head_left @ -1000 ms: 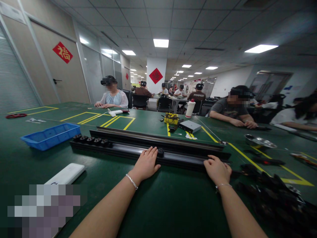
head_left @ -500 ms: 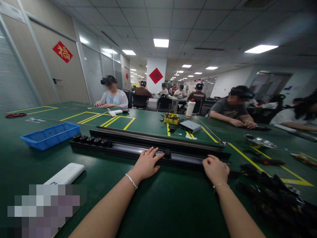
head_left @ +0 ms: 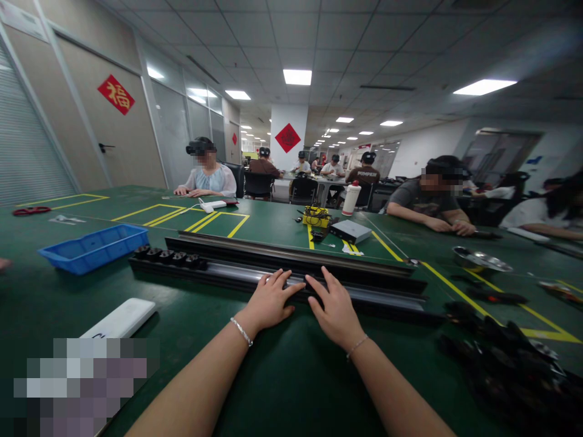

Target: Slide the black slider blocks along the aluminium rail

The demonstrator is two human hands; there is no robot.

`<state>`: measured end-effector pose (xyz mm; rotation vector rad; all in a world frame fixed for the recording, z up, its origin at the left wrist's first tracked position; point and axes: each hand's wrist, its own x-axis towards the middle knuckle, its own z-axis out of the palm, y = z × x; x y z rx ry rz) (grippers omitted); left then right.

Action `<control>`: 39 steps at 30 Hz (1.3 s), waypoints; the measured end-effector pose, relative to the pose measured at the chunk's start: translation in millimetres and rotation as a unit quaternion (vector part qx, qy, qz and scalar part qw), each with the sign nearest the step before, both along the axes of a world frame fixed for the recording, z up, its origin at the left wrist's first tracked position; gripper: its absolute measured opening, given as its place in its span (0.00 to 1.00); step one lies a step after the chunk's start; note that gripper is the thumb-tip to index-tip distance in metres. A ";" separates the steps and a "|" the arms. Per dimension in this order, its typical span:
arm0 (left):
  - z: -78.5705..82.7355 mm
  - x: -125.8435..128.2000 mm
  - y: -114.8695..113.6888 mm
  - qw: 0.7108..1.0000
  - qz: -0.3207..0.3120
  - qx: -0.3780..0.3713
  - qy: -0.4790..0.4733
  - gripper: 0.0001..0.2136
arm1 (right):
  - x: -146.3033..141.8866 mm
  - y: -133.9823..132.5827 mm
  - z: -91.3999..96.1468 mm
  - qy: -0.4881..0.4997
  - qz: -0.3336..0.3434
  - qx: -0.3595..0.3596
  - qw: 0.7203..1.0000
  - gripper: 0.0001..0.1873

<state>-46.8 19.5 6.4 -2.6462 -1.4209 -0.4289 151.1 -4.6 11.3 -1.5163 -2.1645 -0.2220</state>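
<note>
Channel, left end: a row of small, knobbly black blocks (head_left: 173, 258) sits in the long black channel with a pale inner strip (head_left: 387, 295); this part looks done.
Channel, right stretch: visibly bare; judged as left to do, so work seems at an early stage.
Left hand (head_left: 272, 297): fingers spread over the channel's middle, nothing visibly gripped.
Right hand (head_left: 331, 303): loosely open, index fingertip beside the left's; whether a block lies between them cannot be told.
Loose stock: a heap of dark parts (head_left: 523, 364) on the green worktop (head_left: 282, 382), right.
</note>
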 end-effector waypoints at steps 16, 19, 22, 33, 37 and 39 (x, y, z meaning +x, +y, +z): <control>-4.5 0.6 0.3 1.000 0.005 0.014 0.001 0.31 | -2.5 -2.3 -2.2 -0.099 -0.029 -0.070 0.992 0.33; -4.9 0.3 0.4 1.000 0.008 0.019 -0.002 0.29 | -1.9 -2.8 2.3 -0.096 -0.046 -0.060 0.992 0.29; -5.2 0.0 0.6 1.000 0.006 0.023 -0.002 0.29 | -0.8 -3.0 5.4 -0.094 -0.047 -0.048 0.993 0.27; -3.9 0.4 0.4 1.000 0.007 0.024 -0.002 0.26 | 2.4 -0.1 -3.4 -0.089 -0.055 -0.058 0.993 0.31; -4.2 -0.2 0.8 1.000 0.006 0.023 -0.004 0.26 | 6.1 1.6 -2.6 -0.070 -0.069 -0.050 0.994 0.29; -4.6 -0.4 1.4 1.000 0.004 0.023 -0.006 0.26 | 8.1 2.6 -1.4 -0.059 -0.079 -0.047 0.994 0.28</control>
